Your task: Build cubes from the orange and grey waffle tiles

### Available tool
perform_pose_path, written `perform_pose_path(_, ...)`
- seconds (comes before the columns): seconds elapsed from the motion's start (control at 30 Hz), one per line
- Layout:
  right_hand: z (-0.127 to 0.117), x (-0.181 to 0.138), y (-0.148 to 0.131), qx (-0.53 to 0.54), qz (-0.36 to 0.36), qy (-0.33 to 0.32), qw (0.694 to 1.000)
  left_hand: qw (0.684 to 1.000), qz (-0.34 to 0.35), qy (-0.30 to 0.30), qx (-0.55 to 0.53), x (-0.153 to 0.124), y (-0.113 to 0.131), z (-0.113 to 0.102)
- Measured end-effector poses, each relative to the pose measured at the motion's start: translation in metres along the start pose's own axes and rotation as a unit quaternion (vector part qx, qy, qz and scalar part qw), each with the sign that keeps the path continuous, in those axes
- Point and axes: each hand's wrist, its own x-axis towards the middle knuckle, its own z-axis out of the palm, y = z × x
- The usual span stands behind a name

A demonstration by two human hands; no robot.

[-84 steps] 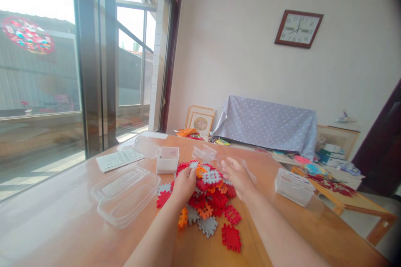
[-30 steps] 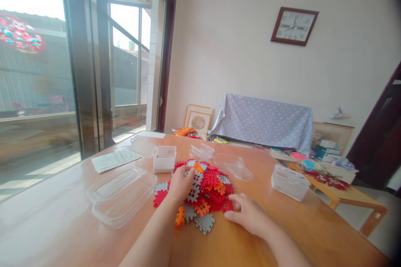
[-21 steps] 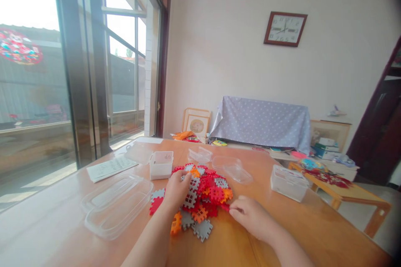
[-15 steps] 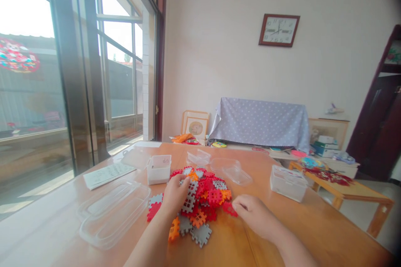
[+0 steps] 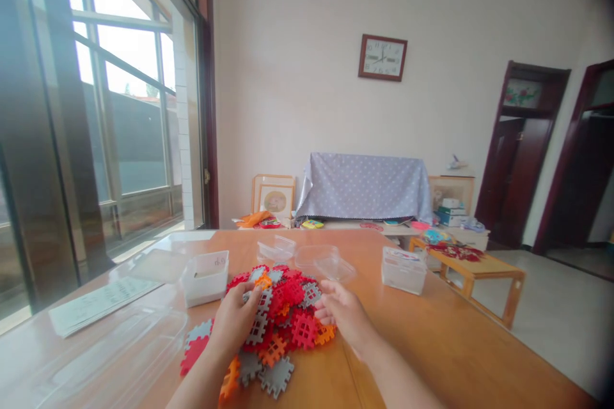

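Tiles [image 5: 304, 330] beneath half-open left hand [image 5: 234, 324], right hand [image 5: 343, 314]

Views: one, head | Mount: worn on the person's head, at the near edge of the worktop [image 5: 455, 345] | Facing: forward and slightly down, toward the far wall's clock [image 5: 382, 57] | Range: close; left hand [image 5: 237, 323] and right hand [image 5: 343, 316] at lower centre | Left of frame: window [image 5: 119, 108]

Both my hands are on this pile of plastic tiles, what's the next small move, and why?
Probably pinch the grey tile under the left hand and lift it off the pile. That hand lies on the heap's left side with its fingers over that tile, the right hand touches the right edge, and the white box stands close by.
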Motion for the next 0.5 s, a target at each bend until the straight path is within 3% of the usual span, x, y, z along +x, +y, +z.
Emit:
perform_pose_path(0.13,-0.027,0.011,0.006,-0.163,0.002,0.087,0.983,0.999,0.014,0.0,0.037,-0.004,0.006,-0.001)
perform_pose_path(0.23,-0.037,0.017,0.015,-0.276,-0.007,0.083,0.958,0.997,0.038,0.015,0.062,-0.009,0.012,0.0)
perform_pose_path(0.4,-0.022,0.017,0.026,-0.249,0.011,0.017,0.968,0.992,0.082,0.014,0.091,-0.012,0.014,0.006)
perform_pose_path(0.5,-0.015,0.017,0.024,-0.2,-0.004,0.015,0.98,0.987,0.117,0.014,0.109,-0.014,0.013,0.011)
